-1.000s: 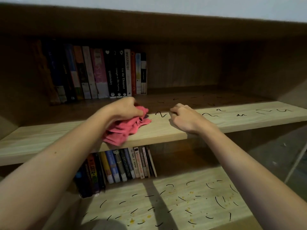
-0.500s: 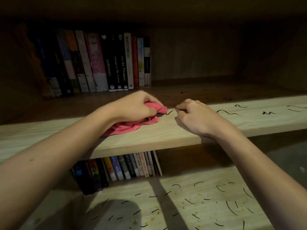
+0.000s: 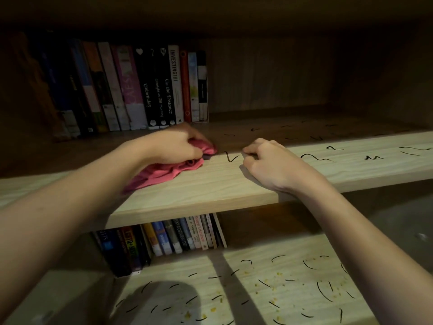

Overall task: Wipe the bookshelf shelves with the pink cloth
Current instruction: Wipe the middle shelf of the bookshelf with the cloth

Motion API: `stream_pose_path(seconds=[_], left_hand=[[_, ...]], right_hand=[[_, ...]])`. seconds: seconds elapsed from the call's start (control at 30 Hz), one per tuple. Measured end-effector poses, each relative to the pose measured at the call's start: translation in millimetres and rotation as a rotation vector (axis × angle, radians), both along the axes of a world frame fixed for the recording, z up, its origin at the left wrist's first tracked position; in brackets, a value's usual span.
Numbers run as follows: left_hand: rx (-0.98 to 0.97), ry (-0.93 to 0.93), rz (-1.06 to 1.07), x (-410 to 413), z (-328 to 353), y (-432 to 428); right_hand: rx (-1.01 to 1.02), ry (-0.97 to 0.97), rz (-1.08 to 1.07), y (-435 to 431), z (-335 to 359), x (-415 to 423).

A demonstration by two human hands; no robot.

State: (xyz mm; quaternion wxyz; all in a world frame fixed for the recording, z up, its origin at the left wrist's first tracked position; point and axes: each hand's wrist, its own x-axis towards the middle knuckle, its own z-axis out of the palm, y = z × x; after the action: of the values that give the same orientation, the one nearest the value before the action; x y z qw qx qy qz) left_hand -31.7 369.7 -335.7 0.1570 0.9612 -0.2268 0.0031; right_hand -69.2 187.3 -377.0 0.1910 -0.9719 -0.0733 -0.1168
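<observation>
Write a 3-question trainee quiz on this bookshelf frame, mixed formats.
1. Which hand grips the pink cloth? A) left hand B) right C) both
2. True or false: the right hand rests on the upper shelf, the same board the cloth lies on.
3. Fill in: the yellow crumbs lie on the ____ shelf.
Key: 1 A; 2 true; 3 lower.
</observation>
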Motion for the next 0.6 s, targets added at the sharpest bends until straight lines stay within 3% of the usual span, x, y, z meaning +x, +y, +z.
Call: stream_pose_path(seconds=[0.2,0.4,0.6], left_hand=[[-0.025,0.092,-0.111,-4,2,-5],[0.019,0.041,-0.067,6,4,-26],[-0.002,0.133,-0.116,-9,9,-2]], right_hand=[[0.0,0.002,-0.004,0,-1,0],[0.008,0.005,-0.007,1,1,-3],[0.007,0.003,-0.005,0,1,-2]])
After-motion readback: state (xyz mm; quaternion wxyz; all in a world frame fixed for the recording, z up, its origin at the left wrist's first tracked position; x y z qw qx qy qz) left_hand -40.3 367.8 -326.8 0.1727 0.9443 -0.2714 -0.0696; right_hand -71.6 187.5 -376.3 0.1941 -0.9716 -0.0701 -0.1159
